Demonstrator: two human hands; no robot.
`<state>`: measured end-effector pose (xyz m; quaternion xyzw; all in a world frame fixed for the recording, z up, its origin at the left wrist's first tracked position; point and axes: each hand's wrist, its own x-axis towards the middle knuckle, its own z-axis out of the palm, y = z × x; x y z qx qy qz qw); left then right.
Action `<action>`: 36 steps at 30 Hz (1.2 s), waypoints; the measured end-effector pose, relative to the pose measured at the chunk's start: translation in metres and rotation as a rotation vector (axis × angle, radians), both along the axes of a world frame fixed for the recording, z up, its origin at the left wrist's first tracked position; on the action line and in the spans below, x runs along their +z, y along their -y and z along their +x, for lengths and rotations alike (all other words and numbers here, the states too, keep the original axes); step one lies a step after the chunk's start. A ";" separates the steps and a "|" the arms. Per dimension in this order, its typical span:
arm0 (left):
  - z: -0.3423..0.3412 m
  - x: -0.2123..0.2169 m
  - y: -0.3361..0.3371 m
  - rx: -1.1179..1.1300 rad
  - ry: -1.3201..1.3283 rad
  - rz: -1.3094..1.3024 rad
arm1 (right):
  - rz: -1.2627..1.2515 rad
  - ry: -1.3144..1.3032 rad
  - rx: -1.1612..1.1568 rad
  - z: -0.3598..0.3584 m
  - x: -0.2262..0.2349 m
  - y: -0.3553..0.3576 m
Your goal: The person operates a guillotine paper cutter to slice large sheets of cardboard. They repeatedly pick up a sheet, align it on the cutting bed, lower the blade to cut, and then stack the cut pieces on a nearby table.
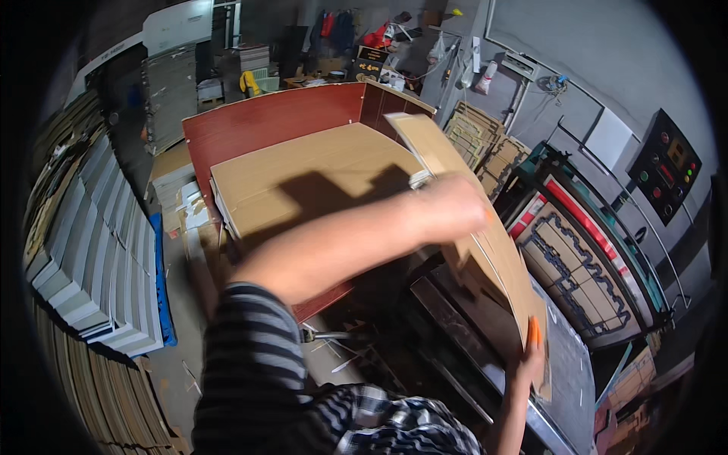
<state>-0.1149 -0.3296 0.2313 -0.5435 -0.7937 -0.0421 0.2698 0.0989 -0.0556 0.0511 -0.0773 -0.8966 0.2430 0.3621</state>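
Observation:
A long brown cardboard sheet (pixel 434 145) stands tilted on its edge in front of me, slanting from the far middle down to the near right. Across it reaches my left arm, and my left hand (pixel 453 208), blurred by motion, is closed at the sheet's upper part. Lower down, my right hand (pixel 525 362) grips the near end, with an orange cover on one finger. Left of the sheet lies a stack of flat cardboard (pixel 280 163) with my arm's shadow on it. Red panels (pixel 273 114) border that stack at the back.
On the right stand a metal machine bed (pixel 565 364), a frame with a cutting die (pixel 580 273) and a black control panel (pixel 667 167). Tall piles of grey-white sheets (pixel 98 250) line the left, above a blue pallet (pixel 161 280). Scraps litter the floor (pixel 186 379).

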 end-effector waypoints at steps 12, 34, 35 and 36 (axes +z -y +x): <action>0.044 -0.165 0.344 0.841 -0.056 0.126 | 0.720 -0.082 0.643 -0.260 0.010 0.221; 0.072 -0.171 0.231 0.521 0.258 0.101 | 0.565 0.367 0.445 -0.119 -0.002 0.119; 0.073 -0.176 0.226 0.520 0.249 0.112 | 0.517 0.406 0.464 -0.119 -0.005 0.111; 0.072 -0.180 0.221 0.526 0.225 0.104 | 0.447 0.562 0.504 -0.113 0.007 0.107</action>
